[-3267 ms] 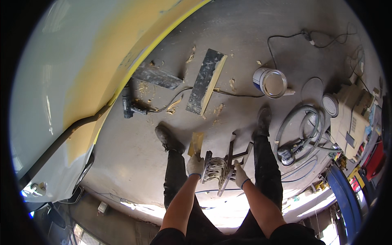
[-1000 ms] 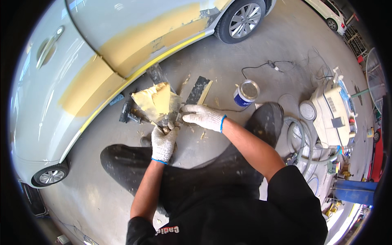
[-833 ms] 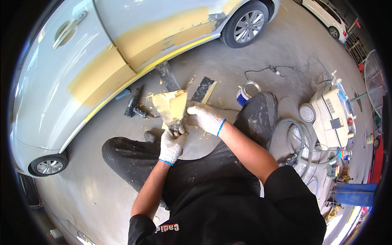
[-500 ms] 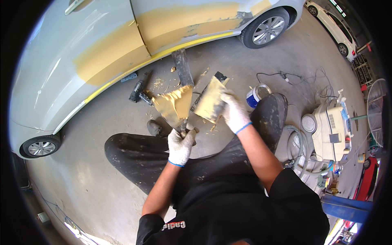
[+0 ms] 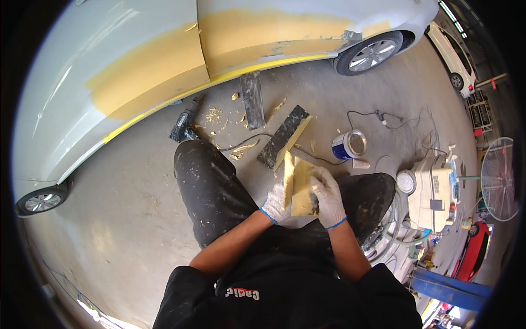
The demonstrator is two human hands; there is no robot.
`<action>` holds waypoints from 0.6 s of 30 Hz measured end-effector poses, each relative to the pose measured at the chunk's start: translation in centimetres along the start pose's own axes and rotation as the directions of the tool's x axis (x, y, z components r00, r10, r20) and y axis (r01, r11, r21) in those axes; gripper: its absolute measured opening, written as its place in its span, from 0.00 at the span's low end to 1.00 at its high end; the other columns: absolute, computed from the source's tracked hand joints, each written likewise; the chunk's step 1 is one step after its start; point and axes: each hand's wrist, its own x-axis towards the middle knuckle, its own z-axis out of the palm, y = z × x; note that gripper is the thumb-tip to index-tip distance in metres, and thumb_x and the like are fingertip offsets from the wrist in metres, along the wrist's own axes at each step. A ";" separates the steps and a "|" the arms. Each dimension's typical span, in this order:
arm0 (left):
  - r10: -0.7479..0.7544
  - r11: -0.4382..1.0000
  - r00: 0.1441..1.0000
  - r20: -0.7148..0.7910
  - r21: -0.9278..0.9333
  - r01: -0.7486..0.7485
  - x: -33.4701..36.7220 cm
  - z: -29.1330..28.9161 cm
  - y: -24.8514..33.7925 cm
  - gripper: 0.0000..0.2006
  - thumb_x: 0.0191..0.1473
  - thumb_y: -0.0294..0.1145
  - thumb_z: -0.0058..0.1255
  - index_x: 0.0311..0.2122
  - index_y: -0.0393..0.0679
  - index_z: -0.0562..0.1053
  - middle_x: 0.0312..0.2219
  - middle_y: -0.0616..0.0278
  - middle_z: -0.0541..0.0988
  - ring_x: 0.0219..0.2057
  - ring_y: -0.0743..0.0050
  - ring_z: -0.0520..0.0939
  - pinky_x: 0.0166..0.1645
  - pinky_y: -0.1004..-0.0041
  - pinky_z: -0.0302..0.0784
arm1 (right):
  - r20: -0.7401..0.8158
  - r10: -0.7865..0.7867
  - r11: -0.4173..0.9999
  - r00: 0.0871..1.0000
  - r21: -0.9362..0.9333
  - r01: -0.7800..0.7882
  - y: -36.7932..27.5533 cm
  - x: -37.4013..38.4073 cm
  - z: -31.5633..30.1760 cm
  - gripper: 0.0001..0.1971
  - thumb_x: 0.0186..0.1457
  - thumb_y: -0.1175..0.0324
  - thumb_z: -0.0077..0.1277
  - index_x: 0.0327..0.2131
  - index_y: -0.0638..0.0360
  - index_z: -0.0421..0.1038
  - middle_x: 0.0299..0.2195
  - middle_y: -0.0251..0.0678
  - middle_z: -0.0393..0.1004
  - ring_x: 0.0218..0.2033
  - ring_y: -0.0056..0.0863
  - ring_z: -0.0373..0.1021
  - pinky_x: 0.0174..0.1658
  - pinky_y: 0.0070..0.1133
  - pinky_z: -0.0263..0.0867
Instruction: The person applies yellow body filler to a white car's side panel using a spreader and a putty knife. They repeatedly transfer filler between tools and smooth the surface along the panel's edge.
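In front of my lap, my left hand [image 5: 276, 203], in a white knit glove, is closed on a wide putty knife [image 5: 288, 178]. Its putty-smeared blade is seen nearly edge-on, and the handle is hidden. My right hand [image 5: 329, 198], gloved alike, grips a flat spreader plate [image 5: 302, 186] coated with yellow putty. Blade and plate come together at their upper edges; whether they touch I cannot tell. Beyond them on the floor lies a long black board [image 5: 282, 137] with a yellowish strip along one side. Yellow filler [image 5: 148, 77] covers the lower side of the silver car [image 5: 109, 33].
A blue-and-silver can [image 5: 349, 145] stands right of the board. Another dark board [image 5: 252, 101], a black power tool [image 5: 183, 123] and dried putty scraps [image 5: 213, 115] lie near the car. A cable crosses the floor. At right are a cream wheeled machine [image 5: 430, 192] and a fan [image 5: 497, 178].
Both hands have come together, the left moving right and the right moving down. The putty knife has turned from face-on to edge-on against the plate. My left knee has risen; the view has shifted.
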 end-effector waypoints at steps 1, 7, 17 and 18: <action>0.027 0.998 0.993 0.117 0.052 -0.033 0.4 -0.4 -0.7 0.34 0.67 0.63 0.41 0.66 0.46 0.64 0.56 0.58 0.75 0.57 0.63 0.77 0.60 0.60 0.76 | -0.001 -0.058 0.997 0.998 0.055 0.058 1.1 -0.3 0.0 0.16 0.64 0.70 0.52 0.53 0.66 0.71 0.43 0.32 0.76 0.43 0.18 0.70 0.48 0.19 0.69; 0.176 0.137 0.888 0.425 0.883 -0.449 -2.0 -4.0 -3.9 0.28 0.55 0.39 0.58 0.60 0.46 0.68 0.56 0.55 0.74 0.61 0.55 0.71 0.67 0.58 0.64 | 0.011 -0.129 0.967 0.992 0.221 0.123 4.2 -2.9 1.5 0.17 0.64 0.68 0.53 0.53 0.67 0.72 0.44 0.35 0.77 0.43 0.22 0.74 0.49 0.23 0.71; 0.259 -0.552 0.839 0.478 0.786 -0.278 -11.2 -4.2 -5.7 0.16 0.61 0.33 0.53 0.53 0.43 0.74 0.48 0.54 0.78 0.52 0.53 0.78 0.58 0.57 0.74 | 0.137 -0.058 0.920 0.989 0.392 0.000 7.6 -8.3 4.7 0.19 0.66 0.65 0.51 0.57 0.62 0.71 0.49 0.37 0.79 0.48 0.28 0.77 0.51 0.27 0.75; 0.235 -0.607 0.827 0.510 0.742 -0.285 -11.8 -4.1 -5.8 0.16 0.61 0.33 0.53 0.53 0.43 0.74 0.48 0.54 0.78 0.52 0.53 0.78 0.58 0.57 0.74 | 0.158 -0.058 0.925 0.986 0.380 -0.007 7.1 -8.9 4.8 0.19 0.66 0.65 0.51 0.57 0.61 0.71 0.49 0.38 0.79 0.48 0.28 0.77 0.51 0.27 0.75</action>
